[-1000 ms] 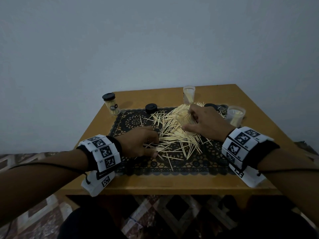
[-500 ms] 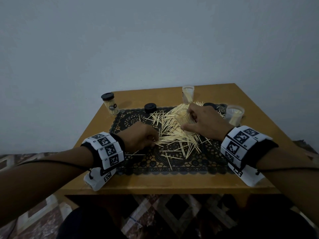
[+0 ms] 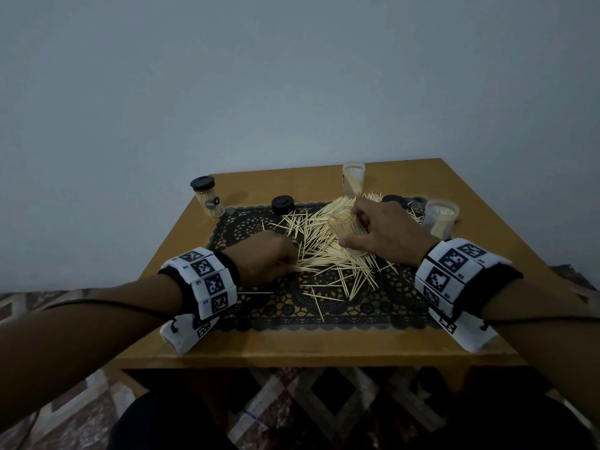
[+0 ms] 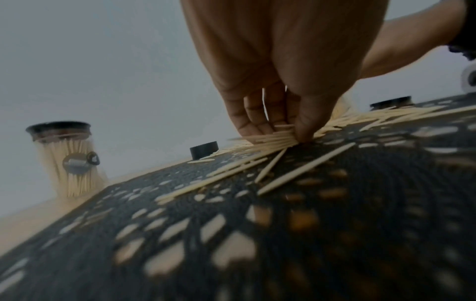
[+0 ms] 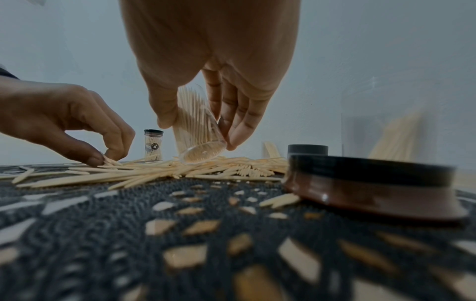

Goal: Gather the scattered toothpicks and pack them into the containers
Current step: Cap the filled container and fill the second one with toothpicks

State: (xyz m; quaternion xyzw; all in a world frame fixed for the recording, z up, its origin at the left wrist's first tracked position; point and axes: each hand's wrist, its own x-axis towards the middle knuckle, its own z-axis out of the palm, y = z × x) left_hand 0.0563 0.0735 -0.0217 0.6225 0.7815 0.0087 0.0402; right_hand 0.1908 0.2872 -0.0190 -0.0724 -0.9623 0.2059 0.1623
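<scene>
Dim, even light. Plain grey-blue wall (image 3: 292, 86) behind a square wooden table (image 3: 292, 349), its far edge close to it. Black lace mat (image 3: 324, 319) over the middle. Underneath, floor (image 3: 81, 404) with a brown-and-cream diamond pattern.

The right hand (image 3: 386, 233) covers part of the jar (image 3: 345, 227) it grips. Beside that jar, the lid (image 5: 371, 183) is blurred. The mat (image 4: 283, 234) is blurred nearest the left wrist camera.

Bare forearms seen. Black wristbands (image 3: 232, 271) worn, ringed by white blocks (image 3: 207, 280) printed with black square codes; thin black cables (image 3: 107, 303) attached.
</scene>
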